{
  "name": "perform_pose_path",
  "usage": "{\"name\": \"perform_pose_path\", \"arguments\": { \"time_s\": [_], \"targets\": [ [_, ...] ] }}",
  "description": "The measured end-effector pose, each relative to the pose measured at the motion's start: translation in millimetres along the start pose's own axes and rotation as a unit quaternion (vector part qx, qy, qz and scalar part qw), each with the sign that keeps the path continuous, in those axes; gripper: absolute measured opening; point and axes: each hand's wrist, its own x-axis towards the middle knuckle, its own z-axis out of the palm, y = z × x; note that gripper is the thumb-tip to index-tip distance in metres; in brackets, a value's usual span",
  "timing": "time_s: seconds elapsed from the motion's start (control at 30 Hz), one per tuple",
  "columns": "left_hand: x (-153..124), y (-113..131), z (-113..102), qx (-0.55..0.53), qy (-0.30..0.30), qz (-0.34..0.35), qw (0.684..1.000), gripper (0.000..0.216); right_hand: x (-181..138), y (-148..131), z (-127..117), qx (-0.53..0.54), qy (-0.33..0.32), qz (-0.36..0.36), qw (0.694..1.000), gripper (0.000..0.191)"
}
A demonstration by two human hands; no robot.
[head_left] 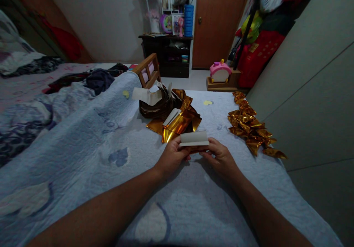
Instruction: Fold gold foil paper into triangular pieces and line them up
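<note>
No text, label or number is legible on anything here

One view only — a camera worn on the person's head, looking forward and down along both forearms across a pale blue quilted bedspread. The left hand and right hand sit near the middle of the frame, close to the lens, with the forearms running out at the bottom edge. Farther off the view takes in the room's far end — a dark wooden shelf unit and a brown wooden door at the top. The wide lens bends the edges, and a grey wardrobe panel fills the right side.
</note>
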Motion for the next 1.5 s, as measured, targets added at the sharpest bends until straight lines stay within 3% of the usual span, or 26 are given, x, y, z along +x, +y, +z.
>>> {"name": "perform_pose_path", "arguments": {
  "time_s": [0.13,0.27,0.53,0.77,0.9,1.03,1.33,1.5],
  "targets": [
    [-1.0,1.3,-0.2,-0.009,-0.027,0.003,1.0,0.038,0.2,-0.6,-0.8,0.008,0.011,0.033,0.999,0.008],
    [-2.3,0.3,-1.1,-0.021,-0.05,0.012,0.998,0.047,0.4,-2.6,-2.1,0.035,0.028,0.086,0.995,0.008],
    [-2.7,-4.5,2.0,0.0,-0.029,0.026,0.999,0.047,-0.1,-4.1,2.9,0.071,0.018,0.127,0.989,0.011],
    [-2.6,-2.6,3.2,0.005,-0.005,0.032,0.999,0.044,2.6,-0.9,7.6,0.215,0.072,0.195,0.954,0.059],
    [-2.8,-0.5,3.4,0.011,-0.012,0.028,0.999,0.041,5.2,-5.3,4.4,0.18,-0.004,0.194,0.964,0.04],
    [-2.0,-0.9,2.6,0.016,-0.027,0.022,0.999,0.034,5.3,-9.4,4.9,0.166,-0.021,0.172,0.971,0.021],
    [-1.6,-1.0,0.0,0.047,-0.026,0.008,0.999,0.026,5.2,-7.4,-3.7,0.118,-0.032,0.169,0.978,0.025],
    [0.3,-1.0,-1.7,0.039,-0.01,0.003,0.999,0.034,1.8,-2.1,-20.1,0.104,0.002,0.225,0.969,0.031]
  ]
}}
